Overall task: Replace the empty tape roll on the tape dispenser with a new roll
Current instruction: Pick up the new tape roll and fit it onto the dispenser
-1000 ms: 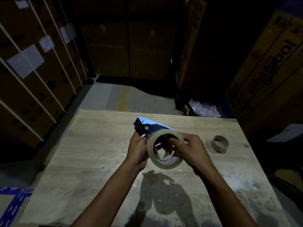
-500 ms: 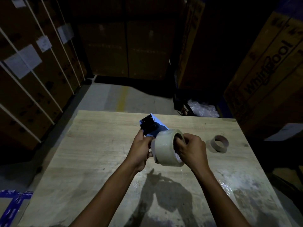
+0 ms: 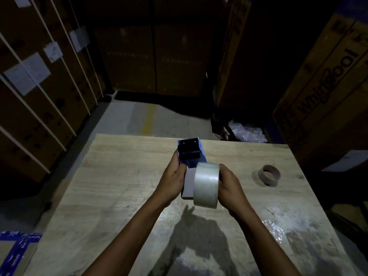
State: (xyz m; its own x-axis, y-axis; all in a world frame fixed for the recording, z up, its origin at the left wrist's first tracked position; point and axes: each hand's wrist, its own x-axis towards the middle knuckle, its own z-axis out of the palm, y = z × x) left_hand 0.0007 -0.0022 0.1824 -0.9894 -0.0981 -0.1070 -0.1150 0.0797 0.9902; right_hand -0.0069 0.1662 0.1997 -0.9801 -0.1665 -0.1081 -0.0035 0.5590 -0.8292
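Above the wooden tabletop (image 3: 119, 186), left hand (image 3: 172, 180) grips the blue plastic tape dispenser (image 3: 191, 156); right hand (image 3: 229, 186) clasps the clear tape roll (image 3: 206, 186)—press it squarely onto the hub, toward 9 o'clock.

Table (image 3: 119, 186) fills the lower middle of the view. Above its centre: tape dispenser (image 3: 189, 156) in left hand (image 3: 173, 182), toothed end pointing away. New tape roll (image 3: 206, 186) against dispenser's right side, right hand (image 3: 231, 188) on roll's right. Empty core (image 3: 268, 175) on table, well right of the hands. Boxes (image 3: 328, 86) behind and on both sides.
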